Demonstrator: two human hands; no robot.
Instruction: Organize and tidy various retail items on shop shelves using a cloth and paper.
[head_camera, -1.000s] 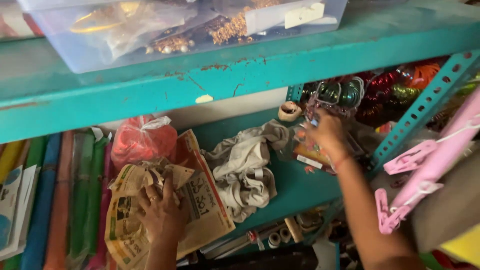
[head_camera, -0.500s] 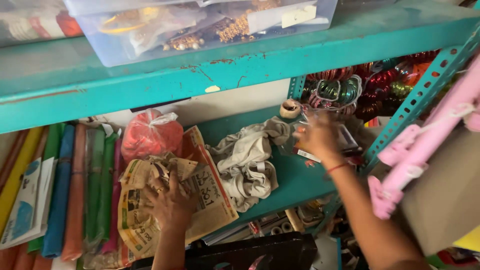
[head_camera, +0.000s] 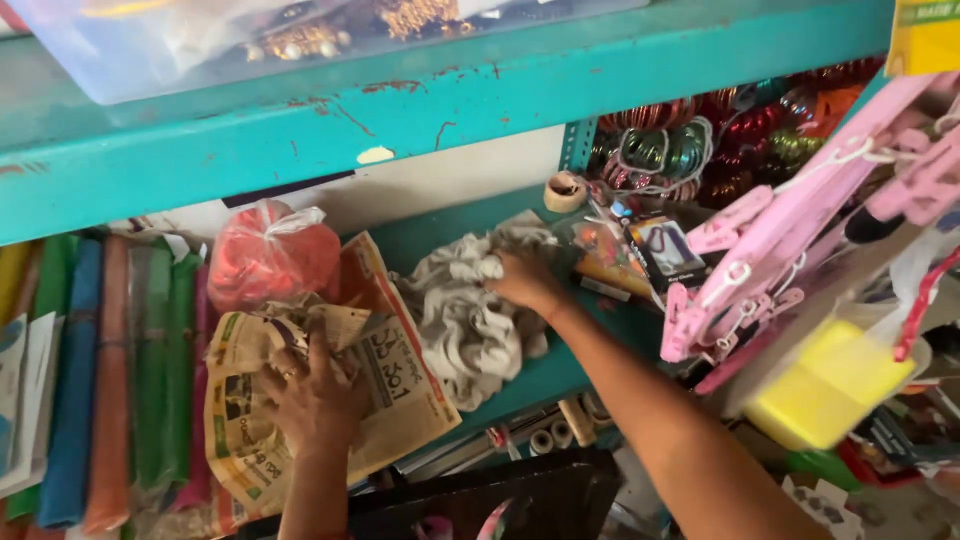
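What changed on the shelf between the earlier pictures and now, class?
The right hand moved left, from the small packets by the bangles onto the crumpled grey cloth, which it now grips. The left hand stayed pressed on the newspaper bundle; the red bag stayed put.

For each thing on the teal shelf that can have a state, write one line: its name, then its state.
Newspaper bundle: crumpled, pressed under left hand.
Grey cloth: bunched, gripped by right hand.
Red plastic bag: knotted shut, full.
Tape roll: lying on its side.
Clear plastic box: on the upper shelf, filled.
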